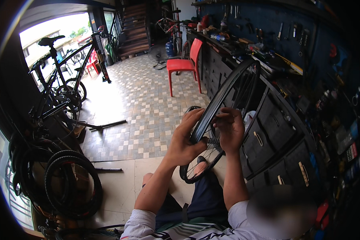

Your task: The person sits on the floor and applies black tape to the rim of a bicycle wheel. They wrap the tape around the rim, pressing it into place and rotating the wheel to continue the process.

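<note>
A bicycle wheel (223, 91) stands tilted in front of me, its dark rim running from above my lap up towards the workbench. My left hand (185, 140) is wrapped round the near left side of the rim, thumb across its inner side. On the spoke side, my right hand (231, 132) is raised with curled fingers, the fingertips close to the rim. Whatever those fingers pinch, if anything, is too small to make out. Between the two hands the cassette (214, 142) shows at the hub. The wheel's lower part hangs over my legs.
Black drawers (264, 136) and a cluttered workbench (244, 50) line the right side. Ahead is a red chair (183, 65). A bicycle (64, 68) stands at the left on a stand with legs (108, 125) reaching over the floor. Several tyres (74, 184) are piled at the lower left.
</note>
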A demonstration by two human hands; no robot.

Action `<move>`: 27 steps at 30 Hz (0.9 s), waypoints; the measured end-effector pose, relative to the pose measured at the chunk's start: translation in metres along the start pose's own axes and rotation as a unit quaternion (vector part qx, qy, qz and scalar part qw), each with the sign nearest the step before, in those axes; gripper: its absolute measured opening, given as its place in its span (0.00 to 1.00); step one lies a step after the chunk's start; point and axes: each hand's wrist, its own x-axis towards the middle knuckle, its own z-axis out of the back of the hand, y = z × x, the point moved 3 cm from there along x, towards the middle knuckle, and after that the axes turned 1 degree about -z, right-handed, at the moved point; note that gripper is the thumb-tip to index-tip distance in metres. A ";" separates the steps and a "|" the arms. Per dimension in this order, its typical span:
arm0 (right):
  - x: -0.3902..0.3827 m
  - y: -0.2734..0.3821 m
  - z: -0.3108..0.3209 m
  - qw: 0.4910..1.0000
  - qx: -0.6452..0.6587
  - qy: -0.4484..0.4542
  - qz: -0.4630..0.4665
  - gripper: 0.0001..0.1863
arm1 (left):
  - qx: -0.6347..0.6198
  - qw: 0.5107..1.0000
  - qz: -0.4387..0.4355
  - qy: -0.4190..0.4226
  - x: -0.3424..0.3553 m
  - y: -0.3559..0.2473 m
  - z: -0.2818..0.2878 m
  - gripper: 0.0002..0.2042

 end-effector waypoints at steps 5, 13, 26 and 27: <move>0.002 0.002 -0.001 1.000 -0.005 -0.004 -0.027 0.10 | 0.000 1.000 -0.026 0.005 -0.003 -0.003 0.002 0.38; 0.001 0.022 0.006 0.972 -0.208 -0.050 0.098 0.10 | -0.042 0.998 -0.018 0.035 -0.007 0.000 0.017 0.40; 0.034 0.015 0.006 0.989 -0.130 -0.065 -0.040 0.15 | -0.180 0.981 0.013 0.065 -0.023 -0.004 0.014 0.40; 0.033 0.019 0.002 0.991 -0.106 -0.067 -0.041 0.16 | -0.171 0.984 0.006 0.059 -0.027 -0.006 0.014 0.40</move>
